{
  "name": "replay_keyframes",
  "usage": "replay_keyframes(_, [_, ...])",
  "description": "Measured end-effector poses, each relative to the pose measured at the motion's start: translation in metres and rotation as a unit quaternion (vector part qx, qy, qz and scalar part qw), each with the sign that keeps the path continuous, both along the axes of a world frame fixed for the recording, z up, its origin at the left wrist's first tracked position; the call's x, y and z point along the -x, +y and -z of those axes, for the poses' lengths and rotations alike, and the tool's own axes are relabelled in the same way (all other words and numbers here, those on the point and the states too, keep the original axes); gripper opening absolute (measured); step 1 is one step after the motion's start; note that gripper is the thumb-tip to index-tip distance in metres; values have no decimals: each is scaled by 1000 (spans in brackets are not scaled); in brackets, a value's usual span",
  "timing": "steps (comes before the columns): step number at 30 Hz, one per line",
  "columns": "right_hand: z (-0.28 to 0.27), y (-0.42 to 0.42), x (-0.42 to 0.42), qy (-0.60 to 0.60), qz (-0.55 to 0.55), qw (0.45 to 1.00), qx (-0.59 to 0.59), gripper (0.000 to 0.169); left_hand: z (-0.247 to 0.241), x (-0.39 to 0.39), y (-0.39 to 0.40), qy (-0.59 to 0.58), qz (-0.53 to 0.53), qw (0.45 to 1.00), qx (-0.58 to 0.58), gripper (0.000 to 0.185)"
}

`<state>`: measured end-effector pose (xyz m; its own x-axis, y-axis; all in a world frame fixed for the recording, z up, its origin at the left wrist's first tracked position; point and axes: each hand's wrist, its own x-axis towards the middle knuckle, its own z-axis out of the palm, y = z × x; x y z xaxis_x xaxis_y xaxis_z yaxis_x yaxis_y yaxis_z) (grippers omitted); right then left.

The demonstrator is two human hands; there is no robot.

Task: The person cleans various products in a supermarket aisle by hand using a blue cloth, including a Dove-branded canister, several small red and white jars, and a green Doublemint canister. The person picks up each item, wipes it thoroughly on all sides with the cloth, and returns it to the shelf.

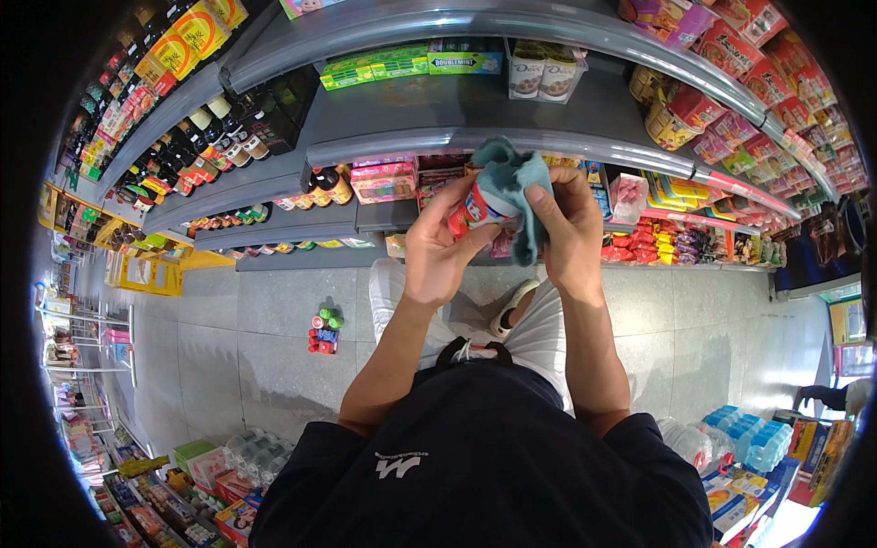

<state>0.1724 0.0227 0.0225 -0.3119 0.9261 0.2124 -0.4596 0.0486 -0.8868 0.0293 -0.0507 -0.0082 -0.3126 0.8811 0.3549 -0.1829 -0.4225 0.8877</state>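
Observation:
In my left hand [438, 243] I hold a small red container [474, 211] with a white and blue label, tilted, its base towards my palm. A teal cloth [526, 205] covers its upper end and hangs down on the right side. My right hand [574, 229] pinches this cloth, thumb in front, against the container. Both hands are raised before the front edge of a grey metal shelf [411, 113]. On that shelf stand green boxes of Doublemint gum [466, 63] and a clear bin of Dove pouches [545, 72].
Dark bottles [212, 133] fill the shelves at left; instant noodle tubs [675, 113] stand at right. Several small containers [324, 332] are grouped on the tiled floor [274, 301]. Behind me are bottle packs [747, 435] and cartons [205, 466]. A person's arm [825, 396] shows at far right.

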Motion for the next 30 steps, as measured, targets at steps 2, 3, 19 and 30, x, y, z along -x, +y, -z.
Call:
replay_keyframes(2, [11, 8, 0, -16, 8, 1000, 15, 14, -1, 3, 1, 232, -130, 963, -50, 57])
replay_keyframes(3, [11, 10, 1, 28, -2, 998, 56, 13, -8, 0, -1, 269, -165, 948, -49, 57])
replay_keyframes(19, [26, 10, 6, 19, 47, 999, 7, 13, -6, -12, 0, 386, -278, 878, -61, 70])
replay_keyframes(30, [33, 2, 13, 126, -37, 986, 104, 12, 0, -16, -4, -297, 100, 949, 35, 36])
